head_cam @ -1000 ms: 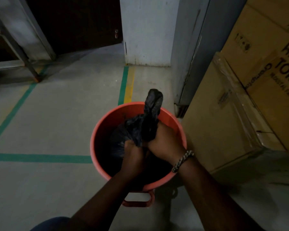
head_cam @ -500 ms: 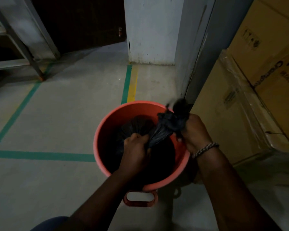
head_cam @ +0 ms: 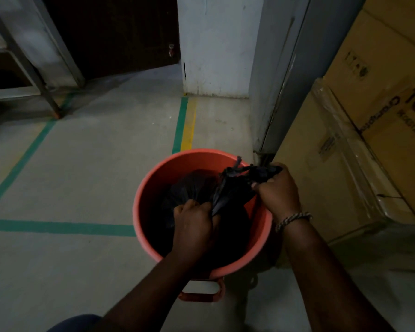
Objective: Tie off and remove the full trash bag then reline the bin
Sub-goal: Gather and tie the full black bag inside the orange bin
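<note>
The left grip [head_cam: 193, 224] is closed tight around the gathered neck of the black bag [head_cam: 189, 188], fingers curled where the plastic bunches, low inside the orange bin [head_cam: 139, 212]. The right grip [head_cam: 277, 190] is closed just as firmly on the loose top end of that same neck, up and to the right of the left grip, above the bin's right rim. Between the two grips the plastic runs as a stretched, twisted band. A few ragged ends stick out just left of the right grip's fingers.

The bag's body sits down in the bin, ahead of and beneath the left grip, not lifted out. A braided bracelet [head_cam: 294, 218] circles the wrist just behind the right grip. The bin's red handle [head_cam: 201, 292] lies on the floor [head_cam: 82, 176], nearer the person than the left grip and under that forearm.

Stacked cardboard boxes [head_cam: 345, 152] stand close to the right of the right grip. A grey cabinet [head_cam: 285, 68] rises just beyond it. Green tape [head_cam: 58, 227] runs across the floor to the left of the left grip, and a green and yellow strip [head_cam: 188, 125] leads away beyond the bin toward a white wall [head_cam: 213, 44]. A metal rack [head_cam: 22, 68] stands far off to the left.
</note>
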Demonstrator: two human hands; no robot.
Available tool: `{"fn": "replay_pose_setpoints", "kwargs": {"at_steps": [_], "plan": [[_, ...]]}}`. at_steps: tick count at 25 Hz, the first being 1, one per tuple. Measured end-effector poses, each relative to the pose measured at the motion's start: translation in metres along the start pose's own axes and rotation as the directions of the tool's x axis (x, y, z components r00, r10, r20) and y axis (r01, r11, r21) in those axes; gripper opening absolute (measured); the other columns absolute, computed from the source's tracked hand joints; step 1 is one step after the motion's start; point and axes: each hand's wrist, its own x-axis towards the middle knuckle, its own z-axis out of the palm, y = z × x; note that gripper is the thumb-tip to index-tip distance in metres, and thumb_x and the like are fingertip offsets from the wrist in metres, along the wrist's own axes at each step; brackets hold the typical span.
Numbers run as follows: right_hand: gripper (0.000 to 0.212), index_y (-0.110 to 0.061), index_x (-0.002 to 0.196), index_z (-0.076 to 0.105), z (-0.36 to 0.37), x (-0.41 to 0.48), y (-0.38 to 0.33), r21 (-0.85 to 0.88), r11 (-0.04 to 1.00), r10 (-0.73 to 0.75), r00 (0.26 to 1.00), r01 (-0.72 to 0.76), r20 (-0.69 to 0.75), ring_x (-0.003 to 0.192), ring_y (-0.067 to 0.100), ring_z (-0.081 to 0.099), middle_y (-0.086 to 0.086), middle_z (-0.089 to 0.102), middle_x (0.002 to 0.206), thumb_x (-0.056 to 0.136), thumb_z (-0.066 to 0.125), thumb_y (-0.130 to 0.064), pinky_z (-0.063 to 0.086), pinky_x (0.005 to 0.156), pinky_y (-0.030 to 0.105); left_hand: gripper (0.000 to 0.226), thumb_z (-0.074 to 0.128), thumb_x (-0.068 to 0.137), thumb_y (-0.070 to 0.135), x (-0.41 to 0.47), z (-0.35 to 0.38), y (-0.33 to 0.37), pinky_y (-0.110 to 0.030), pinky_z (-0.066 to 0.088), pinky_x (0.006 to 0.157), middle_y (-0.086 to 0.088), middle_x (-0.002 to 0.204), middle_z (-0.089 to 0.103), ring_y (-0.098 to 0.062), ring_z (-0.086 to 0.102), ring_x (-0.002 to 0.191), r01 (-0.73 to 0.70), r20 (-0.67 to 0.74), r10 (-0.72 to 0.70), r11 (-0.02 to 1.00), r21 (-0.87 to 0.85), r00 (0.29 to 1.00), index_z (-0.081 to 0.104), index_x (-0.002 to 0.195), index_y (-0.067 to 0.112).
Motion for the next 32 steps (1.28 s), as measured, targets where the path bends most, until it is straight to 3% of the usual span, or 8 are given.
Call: {"fn": "replay_pose_setpoints", "kwargs": {"at_steps": [3,6,9,14,17,24,27,32], "plan": [[0.035,-0.02,0.107,0.058,-0.008,-0.024,-0.019,-0.318,0.916,-0.324,0.917,0.244,-0.231,0.095,0.04,0.058,0.012,0.058,0.108,0.073,0.055,-0.01,0.049,0.075,0.038,0.017,0.048,0.085,0.038,0.001,0.0,-0.001,-0.042,0.037,0.081,-0.005,0.07,0.06,-0.031,0.057,0.085,0.069,0.007,-0.069,0.997,-0.02,0.998,0.043,0.073,0.028],[0.06,-0.028,0.124,0.062,-0.006,-0.039,-0.032,-0.365,0.578,-0.694,0.675,0.73,0.25,0.13,0.035,0.047,0.005,0.053,0.136,0.067,0.055,-0.01,0.042,0.108,0.047,0.019,0.058,0.09,0.032,0.005,-0.002,0.002,-0.04,0.032,0.079,-0.006,0.077,0.064,-0.031,0.057,0.091,0.064,0.032,-0.065,0.998,0.024,0.997,0.046,0.076,0.027],[0.083,-0.045,0.14,0.042,0.01,-0.041,-0.018,-0.538,0.29,-0.436,0.61,0.792,0.662,0.154,0.032,-0.015,-0.003,0.006,0.168,0.067,0.066,-0.014,-0.002,0.117,0.07,0.021,0.051,0.088,0.038,0.008,-0.004,0.002,-0.041,0.032,0.081,-0.006,0.088,0.068,-0.03,0.056,0.1,0.002,0.115,-0.007,0.999,0.048,0.993,0.063,0.09,0.021],[0.024,-0.034,0.089,0.048,-0.002,-0.022,0.0,-0.597,0.518,-0.271,0.779,0.613,0.565,0.109,0.025,0.064,-0.003,0.069,0.099,0.069,0.061,-0.032,0.038,0.102,0.041,0.024,0.057,0.083,0.042,0.006,-0.012,0.001,-0.04,0.03,0.085,0.002,0.094,0.065,-0.025,0.051,0.109,-0.108,0.16,0.089,0.988,0.112,0.983,0.066,0.098,0.027],[0.03,-0.033,0.097,0.049,-0.007,-0.014,0.006,-0.625,0.536,-0.313,0.821,0.568,0.478,0.086,0.035,0.066,0.007,0.067,0.09,0.072,0.063,-0.026,0.044,0.063,0.033,0.038,0.051,0.078,0.055,0.006,-0.02,0.002,-0.042,0.035,0.087,0.004,0.115,0.057,-0.028,0.042,0.117,-0.142,0.158,0.107,0.964,0.225,0.982,0.07,0.099,0.029],[0.022,-0.027,0.112,0.056,0.009,-0.011,0.01,-0.787,0.489,-0.263,0.924,0.377,0.279,0.094,0.037,0.065,0.013,0.061,0.104,0.091,0.051,-0.028,0.052,0.072,0.039,0.03,0.046,0.078,0.039,-0.009,-0.01,0.016,-0.039,0.041,0.065,-0.003,0.093,0.06,-0.031,0.057,0.085,-0.3,0.173,0.264,0.926,0.23,0.949,0.071,0.077,0.021],[0.026,-0.021,0.113,0.053,0.025,-0.014,0.004,-0.585,0.739,-0.179,0.935,0.333,0.306,0.099,0.04,0.067,0.017,0.068,0.108,0.087,0.055,-0.017,0.053,0.078,0.04,0.032,0.04,0.081,0.029,-0.017,0.002,0.018,-0.036,0.049,0.049,-0.006,0.08,0.06,-0.031,0.063,0.073,-0.185,0.224,0.143,0.966,0.178,0.964,0.069,0.076,0.015],[0.074,-0.028,0.145,0.035,0.025,-0.02,-0.01,-0.395,0.861,-0.193,0.925,0.32,0.328,0.122,0.038,0.057,0.014,0.052,0.137,0.077,0.062,-0.012,0.05,0.098,0.043,0.035,0.035,0.1,0.026,-0.012,-0.004,0.009,-0.039,0.048,0.077,-0.011,0.106,0.067,-0.032,0.065,0.101,0.03,0.172,-0.045,0.995,0.091,0.984,0.066,0.104,0.011]]}}
